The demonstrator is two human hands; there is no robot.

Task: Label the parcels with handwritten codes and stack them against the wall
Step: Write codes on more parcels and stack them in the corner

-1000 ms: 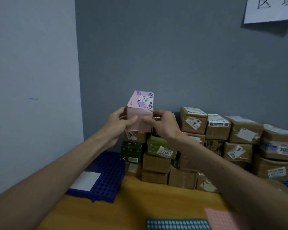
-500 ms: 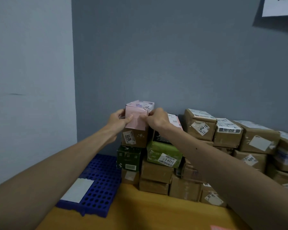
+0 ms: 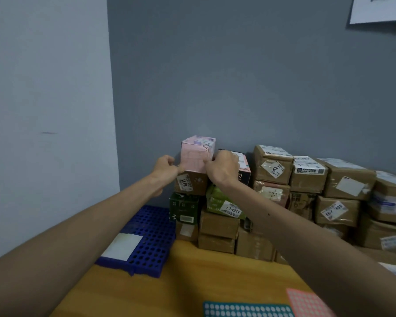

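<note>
A pink parcel [image 3: 197, 154] with a printed label on top stands on a brown parcel marked 1011 [image 3: 190, 183], at the left end of the parcel stack [image 3: 306, 191] against the grey wall. My left hand [image 3: 167, 168] has curled fingers and pinches the pink parcel's lower left corner. At the lower right corner my right hand [image 3: 222, 167] grips it, partly covering a black and pink box [image 3: 244, 170] behind it.
A blue perforated pallet [image 3: 146, 239] with a white sheet lies left of the stack. Sticker sheets, one teal [image 3: 247, 310] and one pink [image 3: 306, 303], lie on the wooden table [image 3: 181, 282] near me. A paper sign [image 3: 380, 8] hangs on the wall at upper right.
Both hands carried the pink parcel forward and down onto the brown parcel marked 1011. It now stands upright close to the wall, with my hands low at its bottom corners.
</note>
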